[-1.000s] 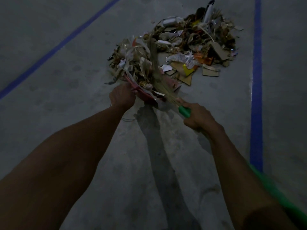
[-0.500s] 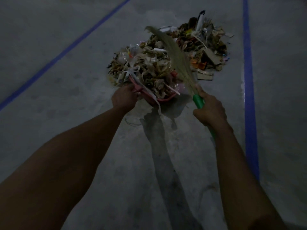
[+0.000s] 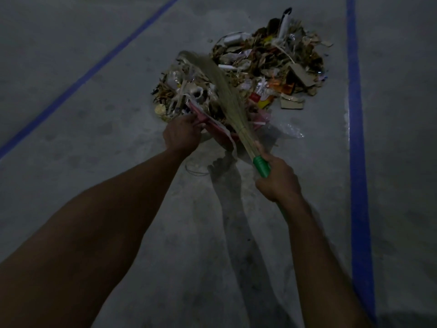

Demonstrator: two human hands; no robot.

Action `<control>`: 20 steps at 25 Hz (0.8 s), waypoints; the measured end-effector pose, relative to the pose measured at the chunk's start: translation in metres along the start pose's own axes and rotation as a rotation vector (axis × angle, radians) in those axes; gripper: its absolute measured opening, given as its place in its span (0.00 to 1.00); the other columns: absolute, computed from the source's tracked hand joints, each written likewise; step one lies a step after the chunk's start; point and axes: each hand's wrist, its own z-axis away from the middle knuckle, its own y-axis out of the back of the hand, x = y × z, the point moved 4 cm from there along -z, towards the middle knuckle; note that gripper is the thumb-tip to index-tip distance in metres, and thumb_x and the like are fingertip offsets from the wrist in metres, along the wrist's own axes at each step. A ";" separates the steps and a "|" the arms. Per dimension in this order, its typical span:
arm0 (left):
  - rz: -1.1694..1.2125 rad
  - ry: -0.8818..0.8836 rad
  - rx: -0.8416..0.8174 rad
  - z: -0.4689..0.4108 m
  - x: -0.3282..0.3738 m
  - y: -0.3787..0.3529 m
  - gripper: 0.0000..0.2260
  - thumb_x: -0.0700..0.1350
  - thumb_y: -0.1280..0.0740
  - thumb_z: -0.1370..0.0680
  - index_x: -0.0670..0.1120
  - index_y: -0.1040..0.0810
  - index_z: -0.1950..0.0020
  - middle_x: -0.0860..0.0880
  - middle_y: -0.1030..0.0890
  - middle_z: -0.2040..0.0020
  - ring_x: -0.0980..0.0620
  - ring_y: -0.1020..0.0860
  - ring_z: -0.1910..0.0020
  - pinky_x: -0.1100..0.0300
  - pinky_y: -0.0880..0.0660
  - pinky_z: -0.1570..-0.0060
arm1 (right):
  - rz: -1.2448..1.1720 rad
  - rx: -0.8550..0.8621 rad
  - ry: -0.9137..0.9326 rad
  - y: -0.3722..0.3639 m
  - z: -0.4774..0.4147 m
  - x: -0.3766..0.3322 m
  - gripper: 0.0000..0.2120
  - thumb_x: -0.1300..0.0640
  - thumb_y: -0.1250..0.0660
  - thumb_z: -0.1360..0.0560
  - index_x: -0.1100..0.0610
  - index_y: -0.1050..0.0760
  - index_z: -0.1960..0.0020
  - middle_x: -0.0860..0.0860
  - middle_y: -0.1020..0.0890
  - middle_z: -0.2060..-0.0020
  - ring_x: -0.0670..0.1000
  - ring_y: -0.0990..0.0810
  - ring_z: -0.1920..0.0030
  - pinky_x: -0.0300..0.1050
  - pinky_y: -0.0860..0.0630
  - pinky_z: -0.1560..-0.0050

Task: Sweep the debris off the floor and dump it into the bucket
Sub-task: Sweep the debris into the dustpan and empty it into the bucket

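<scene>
A heap of debris [image 3: 272, 67], made of cardboard scraps, paper, dry leaves and wrappers, lies on the grey concrete floor. My left hand [image 3: 182, 133] grips the rim of a red dustpan [image 3: 214, 125] at the near edge of the heap; the pan is piled with debris. My right hand [image 3: 276, 178] grips the green handle [image 3: 261, 166] of a grass broom [image 3: 220, 88]. The broom's bristles lie across the loaded pan, with the tip reaching the far left of the heap. No bucket is in view.
Two blue lines run along the floor: one diagonally at the left [image 3: 89, 74], one straight at the right [image 3: 357, 150]. A clear plastic scrap [image 3: 292, 132] lies to the right of the pan. My arms cast shadows on the floor in front of me.
The broom swung from low by the pan up over the heap, and its bristles now lie flatter across the loaded pan. My right hand moved nearer to me. My left hand kept its grip.
</scene>
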 end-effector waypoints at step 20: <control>0.174 0.121 0.075 -0.029 0.246 0.408 0.12 0.51 0.26 0.28 0.51 0.15 0.46 0.46 0.15 0.56 0.42 0.17 0.58 0.53 0.22 0.62 | -0.024 -0.133 -0.107 0.420 0.193 -0.222 0.43 0.62 0.32 0.32 0.29 0.38 0.26 0.55 0.18 0.51 0.57 0.19 0.59 0.46 0.25 0.62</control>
